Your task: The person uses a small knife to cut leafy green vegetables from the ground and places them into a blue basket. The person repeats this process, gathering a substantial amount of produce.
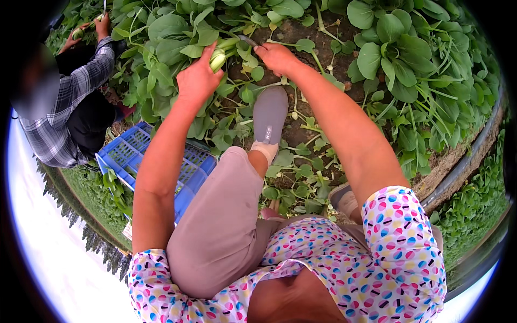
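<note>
My left hand [198,79] is closed around a bok choy [218,59], whose pale green stalk base shows between thumb and fingers. Leafy greens [171,38] crowd against that hand on its far side. In my right hand [276,58] is a small knife or sickle; its handle is hidden in the fist. The curved metal blade [247,40] points left towards the bok choy stalks. Whether the blade touches them I cannot tell. Cut leaves and stalk stubs [297,117] lie over the brown soil [284,34] beneath both hands.
A blue plastic crate [194,161] stands left of my knee. Further left, a co-worker in a plaid shirt [87,76] crouches, holding a vegetable and a blade. Uncut bok choy [389,48] grows on the right, bordered by a dark pipe or hose [464,157]. My grey shoe [270,109] rests among the leaves.
</note>
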Demonstrator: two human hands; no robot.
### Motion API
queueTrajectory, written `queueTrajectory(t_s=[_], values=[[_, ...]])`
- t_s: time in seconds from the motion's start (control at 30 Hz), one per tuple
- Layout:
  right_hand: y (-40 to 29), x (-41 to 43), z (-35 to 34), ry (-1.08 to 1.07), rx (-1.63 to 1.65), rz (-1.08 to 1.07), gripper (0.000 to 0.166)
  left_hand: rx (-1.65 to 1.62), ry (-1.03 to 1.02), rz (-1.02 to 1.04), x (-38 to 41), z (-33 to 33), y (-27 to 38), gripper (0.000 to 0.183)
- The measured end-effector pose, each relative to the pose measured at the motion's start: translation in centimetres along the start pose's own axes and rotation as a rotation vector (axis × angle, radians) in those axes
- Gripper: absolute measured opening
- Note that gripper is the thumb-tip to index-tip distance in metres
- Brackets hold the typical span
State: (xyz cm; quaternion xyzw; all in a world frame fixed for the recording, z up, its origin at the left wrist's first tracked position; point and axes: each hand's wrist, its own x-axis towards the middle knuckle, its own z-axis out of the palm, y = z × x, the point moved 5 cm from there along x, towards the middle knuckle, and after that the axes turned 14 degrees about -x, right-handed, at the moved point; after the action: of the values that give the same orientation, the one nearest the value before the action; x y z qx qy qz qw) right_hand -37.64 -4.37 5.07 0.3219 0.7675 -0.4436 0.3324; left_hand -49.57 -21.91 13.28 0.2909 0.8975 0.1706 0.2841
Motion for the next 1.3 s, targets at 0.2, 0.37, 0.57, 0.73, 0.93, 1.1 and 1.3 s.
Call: queueTrajectory(t_s=[0.2,0.37,0.57,0.73,0.93,1.1,1.3], values=[[-0.4,0.2,0.1,-0.073,-0.178,-0.009,0.054,0.025,-0.017,-0.060,0.8,0.4,-0.5,0.064],[0.6,-4.4,4.5,-0.021,-0.586,-0.125,0.051,-0.179,0.138,-0.132,0.1,-0.2,-1.6,0.053],[4.0,-9.8,-1.5,0.047,0.362,-0.044,0.035,-0.980,0.249,0.104,-4.3,-1.8,0.5,0.039],[-4.3,-18.2,-6.5,0.448,0.807,-0.530,0.042,-1.615,-0.084,-0.076,-8.2,-3.4,7.0,0.053],[-3.9,-21.9,-9.1,0.390,0.603,-0.466,0.053,-1.553,-0.412,-0.046,-9.3,-2.9,10.2,0.063],[-1.0,-22.6,-8.2,0.242,0.428,-0.235,0.043,-1.390,-0.340,0.237,-8.1,-4.7,10.5,0.067],[-2.2,-21.9,-3.8,0.084,0.640,-0.231,0.040,-1.598,-0.686,-0.011,-10.1,0.5,12.1,0.073]])
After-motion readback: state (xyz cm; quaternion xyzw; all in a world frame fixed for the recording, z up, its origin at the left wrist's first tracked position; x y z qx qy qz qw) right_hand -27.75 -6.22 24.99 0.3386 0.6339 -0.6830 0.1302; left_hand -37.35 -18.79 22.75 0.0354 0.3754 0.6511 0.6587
